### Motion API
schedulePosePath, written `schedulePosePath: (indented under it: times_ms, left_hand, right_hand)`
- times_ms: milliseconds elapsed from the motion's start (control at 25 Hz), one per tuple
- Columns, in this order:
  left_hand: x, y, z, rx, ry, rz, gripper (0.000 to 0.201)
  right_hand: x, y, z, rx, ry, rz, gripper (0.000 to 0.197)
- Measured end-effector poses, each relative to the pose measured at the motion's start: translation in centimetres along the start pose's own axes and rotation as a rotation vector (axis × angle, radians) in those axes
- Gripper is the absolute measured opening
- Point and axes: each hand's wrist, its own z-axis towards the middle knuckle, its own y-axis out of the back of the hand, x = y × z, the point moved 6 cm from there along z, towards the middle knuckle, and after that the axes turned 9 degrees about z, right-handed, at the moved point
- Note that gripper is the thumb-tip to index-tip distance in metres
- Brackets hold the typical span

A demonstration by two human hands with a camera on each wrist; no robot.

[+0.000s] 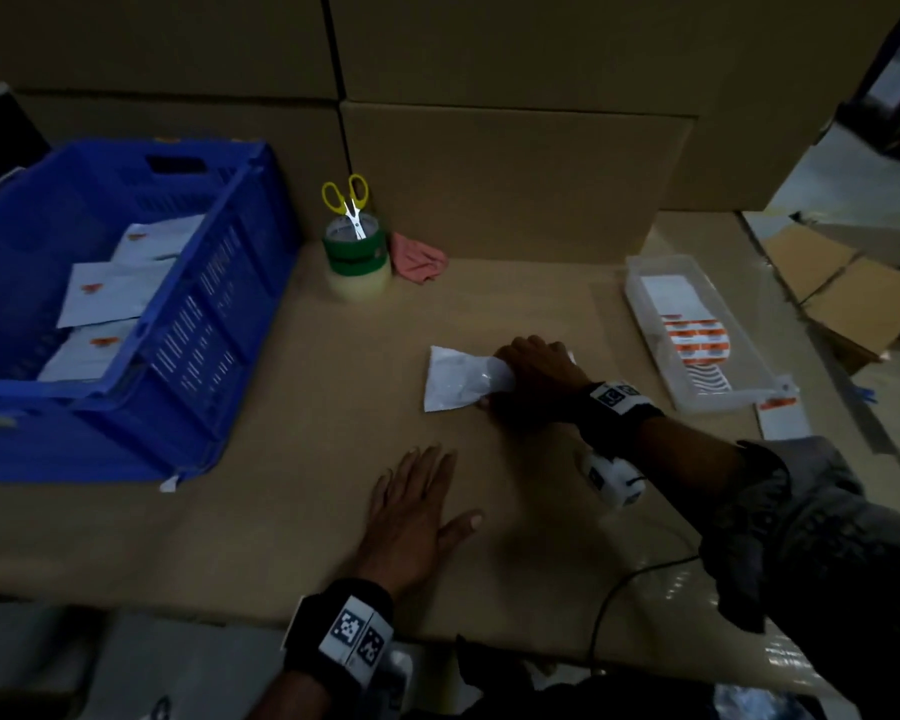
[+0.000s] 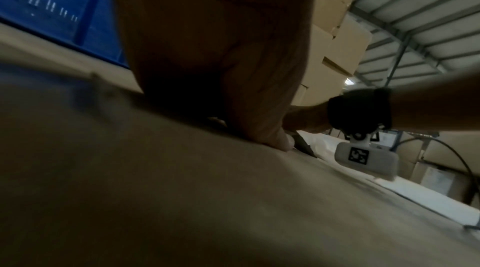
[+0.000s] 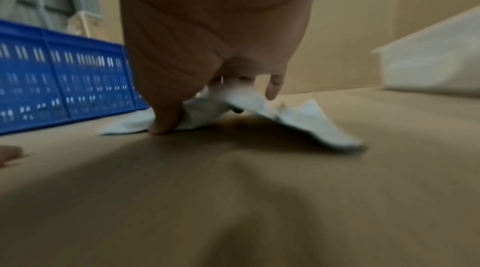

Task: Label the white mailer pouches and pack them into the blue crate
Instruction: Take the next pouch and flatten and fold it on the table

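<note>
A white mailer pouch (image 1: 458, 379) lies crumpled on the cardboard table top (image 1: 307, 407). My right hand (image 1: 533, 374) grips its right end, thumb and fingers curled round it; in the right wrist view the pouch (image 3: 306, 119) is lifted partly off the surface under the fingers (image 3: 166, 121). My left hand (image 1: 417, 506) lies flat on the cardboard nearer to me, fingers spread, holding nothing. The blue crate (image 1: 214, 304) stands at the left and holds several labelled white pouches (image 1: 110, 293). In the left wrist view the palm (image 2: 207, 56) fills the middle of the frame.
A clear tray (image 1: 640, 298) at the right holds orange-and-white label sheets (image 1: 697, 340). Yellow-handled scissors (image 1: 346, 202) stand in stacked tape rolls (image 1: 357, 262) beside a pink cloth (image 1: 417, 259). Cardboard boxes (image 1: 515, 174) wall the back. A cable (image 1: 624, 584) runs by my right forearm.
</note>
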Motion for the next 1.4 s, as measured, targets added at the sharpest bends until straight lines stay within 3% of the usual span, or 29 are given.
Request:
schedulePosePath:
  times_ms: [160,240,320,440,520,640,720,840,960,1080,1200,1280,1400]
  left_hand:
    - [1.0,0.3,0.0,-0.041,-0.108,-0.119,0.075]
    - [2.3,1.0,-0.1,-0.142,-0.165,-0.365,0.06]
    - [3.6,1.3,-0.3,-0.197,-0.158,-0.672,0.045]
    - [4.1,1.4,-0.6,-0.215,-0.19,-0.767,0.046]
    - [4.4,1.4,-0.6,-0.186,-0.194,-0.814,0.042]
    - [4.5,1.6,-1.0,-0.118,-0.135,-0.96,0.027]
    - [4.2,1.3,-1.0,-0.09,-0.141,-0.913,0.033]
    - [3.4,0.6,-1.2,-0.148,-0.234,-0.517,0.068]
    - [3.2,0.6,-1.8,-0.259,-0.275,-0.424,0.053]
    - [3.1,1.2,-2.1,-0.316,-0.304,-0.48,0.054]
    - [3.5,1.3,-2.1,-0.32,-0.3,-0.604,0.04]
    - [3.5,1.0,-2.1,-0.293,-0.29,-0.74,0.03]
    - [3.9,0.7,-2.4,-0.309,-0.256,-0.754,0.02]
  right_hand:
    - [1.2,2.9,-5.3,-0.171,-0.021,0.401,0.053]
    - [3.0,4.6,-10.3,-0.247,-0.007,0.518,0.047]
    - [5.1,4.3,-15.5,-0.228,-0.007,0.546,0.043]
    - [7.9,0.7,-21.1,-0.125,-0.037,0.492,0.038]
    - [9.1,-1.9,-23.0,-0.133,-0.036,0.389,0.039]
    - [10.2,-5.5,-23.7,-0.149,-0.018,-0.025,0.073]
    - [10.5,-5.5,-23.9,-0.148,-0.086,-0.086,0.09]
    - [9.5,-3.5,-25.3,-0.282,-0.269,0.087,0.076]
    - [6.4,-4.4,-27.9,-0.281,-0.541,0.263,0.073]
    - [6.0,-5.8,-28.4,-0.216,-0.454,0.317,0.059]
    - [7.3,-2.5,-27.1,-0.335,-0.303,0.57,0.034]
    - [6.9,-0.9,-25.8,-0.311,-0.311,0.71,0.034]
    - [5.3,0.5,-24.7,-0.362,-0.369,0.634,0.04]
